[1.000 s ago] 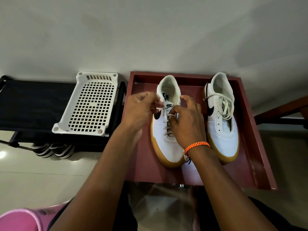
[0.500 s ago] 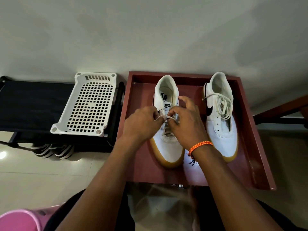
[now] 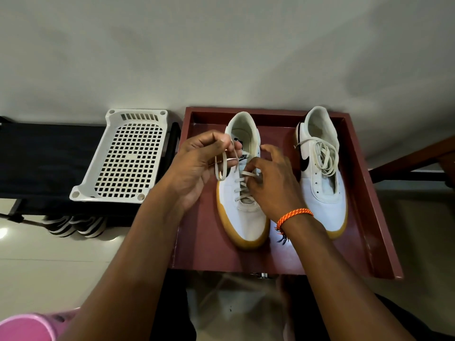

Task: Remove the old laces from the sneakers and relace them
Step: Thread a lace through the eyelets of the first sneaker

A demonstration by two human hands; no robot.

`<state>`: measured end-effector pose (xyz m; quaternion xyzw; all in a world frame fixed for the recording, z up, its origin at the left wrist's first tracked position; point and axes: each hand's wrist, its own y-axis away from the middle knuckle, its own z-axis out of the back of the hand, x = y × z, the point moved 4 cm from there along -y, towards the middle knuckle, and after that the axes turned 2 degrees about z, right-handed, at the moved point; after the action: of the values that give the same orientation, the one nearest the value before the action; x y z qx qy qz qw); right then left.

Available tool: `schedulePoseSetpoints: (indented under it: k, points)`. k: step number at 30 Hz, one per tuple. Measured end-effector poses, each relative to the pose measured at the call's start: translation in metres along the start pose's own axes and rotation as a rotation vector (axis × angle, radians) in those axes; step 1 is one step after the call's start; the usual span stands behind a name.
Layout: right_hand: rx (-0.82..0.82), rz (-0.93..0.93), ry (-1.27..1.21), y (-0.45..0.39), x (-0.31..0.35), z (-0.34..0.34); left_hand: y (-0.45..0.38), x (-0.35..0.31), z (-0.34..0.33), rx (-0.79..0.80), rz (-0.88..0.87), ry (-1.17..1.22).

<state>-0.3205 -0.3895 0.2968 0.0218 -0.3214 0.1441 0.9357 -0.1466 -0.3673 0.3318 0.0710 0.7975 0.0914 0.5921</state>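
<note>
Watching from my end: the left sneaker [image 3: 242, 193], white with a tan sole, sits in the red tray [image 3: 197, 232], its cream lace [image 3: 222, 166] half threaded. Left hand [image 3: 197, 168] pinches a loose loop of that lace; right hand [image 3: 270, 183] pinches a strand at the eyelets, hiding the shoe's right side. The right sneaker [image 3: 322, 173] carries bunched laces. Since half a second ago the left hand has lifted up and away, drawing lace out.

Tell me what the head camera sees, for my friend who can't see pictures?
Two hands work a lace on the left sneaker: the left hand pinches a loop, the right hand pinches the lace at the eyelets. The right sneaker sits beside it in a red tray.
</note>
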Motion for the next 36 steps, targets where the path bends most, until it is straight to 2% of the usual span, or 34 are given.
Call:
schedulePoseSetpoints:
  k: [3, 6, 8, 9, 10, 11, 13, 14, 15, 16, 18, 22, 26, 29, 36]
  points:
    - [0.008, -0.003, 0.004, 0.0, 0.0, 0.001, 0.002, -0.002, 0.001, 0.022, -0.015, 0.083]
    - [0.01, -0.015, -0.008, 0.0, 0.0, 0.001, 0.004, -0.012, -0.001, 0.085, -0.067, 0.389]
    - [0.012, -0.019, -0.022, 0.0, 0.0, 0.001, 0.005, -0.018, 0.004, 0.041, -0.062, 0.613]
    - [0.012, -0.02, -0.028, 0.0, 0.0, 0.001, 0.006, -0.019, 0.006, -0.014, -0.028, 0.635]
    - [0.015, -0.021, -0.033, 0.0, -0.001, 0.001, 0.005, -0.016, 0.012, -0.096, 0.013, 0.542]
    - [0.016, -0.021, -0.034, 0.0, -0.001, 0.001, 0.003, -0.01, 0.019, -0.196, 0.052, 0.325]
    - [0.015, -0.021, -0.01, 0.001, 0.0, 0.003, -0.001, 0.004, 0.029, -0.36, 0.104, -0.414]
    - [0.015, -0.02, 0.007, 0.001, 0.0, 0.003, -0.002, 0.011, 0.028, -0.368, 0.117, -0.758]
    - [0.013, -0.019, 0.021, 0.001, 0.001, 0.004, -0.003, 0.019, 0.023, -0.323, 0.137, -0.997]
    - [0.013, -0.016, 0.032, 0.001, 0.002, 0.004, -0.003, 0.026, 0.015, -0.251, 0.142, -1.103]
    - [0.013, -0.012, 0.047, 0.001, 0.002, 0.003, -0.004, 0.034, 0.004, -0.167, 0.085, -1.139]
    - [0.01, -0.01, 0.049, 0.001, 0.0, 0.003, -0.008, 0.029, 0.005, -0.146, -0.002, -0.986]
    - [0.002, -0.015, 0.038, 0.001, 0.0, 0.003, -0.003, 0.01, 0.004, -0.115, -0.034, -0.412]
    - [-0.015, 0.001, 0.02, 0.001, -0.001, 0.003, -0.001, 0.001, 0.006, -0.061, -0.038, -0.113]
    - [-0.015, -0.013, 0.004, 0.002, 0.0, 0.004, 0.002, -0.013, 0.009, -0.016, -0.087, 0.234]
